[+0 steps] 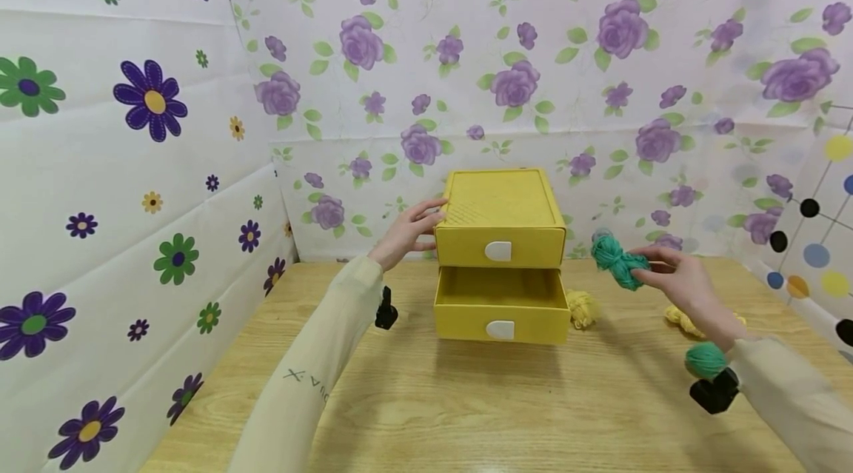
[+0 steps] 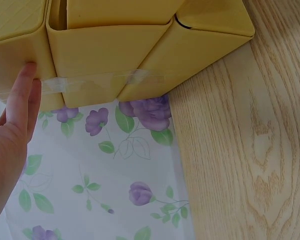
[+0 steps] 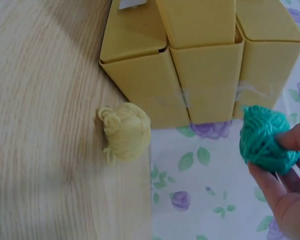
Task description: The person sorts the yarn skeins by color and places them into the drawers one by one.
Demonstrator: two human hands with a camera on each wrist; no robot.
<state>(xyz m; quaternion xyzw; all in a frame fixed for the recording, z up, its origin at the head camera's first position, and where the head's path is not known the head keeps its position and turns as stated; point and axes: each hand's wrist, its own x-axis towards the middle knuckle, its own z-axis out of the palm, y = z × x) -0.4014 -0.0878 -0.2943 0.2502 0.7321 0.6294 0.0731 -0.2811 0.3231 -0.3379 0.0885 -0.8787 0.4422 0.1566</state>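
Note:
A yellow drawer cabinet (image 1: 501,199) with white pull tabs stands on the wooden table. Its middle drawer (image 1: 501,322) is pulled out, and the visible part inside is bare. My left hand (image 1: 409,230) rests fairly straight fingers against the cabinet's upper left side; in the left wrist view the fingertips (image 2: 27,75) touch that wall. To the cabinet's right, my right hand (image 1: 676,280) pinches a green ball of yarn (image 3: 266,140) between thumb and fingers, raised above the table. A pale yellow yarn ball (image 3: 127,131) lies beside the cabinet's right side.
Another yellow yarn bundle (image 1: 683,320) lies partly behind my right hand, and a second green yarn ball (image 1: 705,360) sits near that wrist. Flower-patterned sheets (image 1: 400,36) hang behind and at the left. Clear tape (image 2: 135,76) runs along the cabinet's side.

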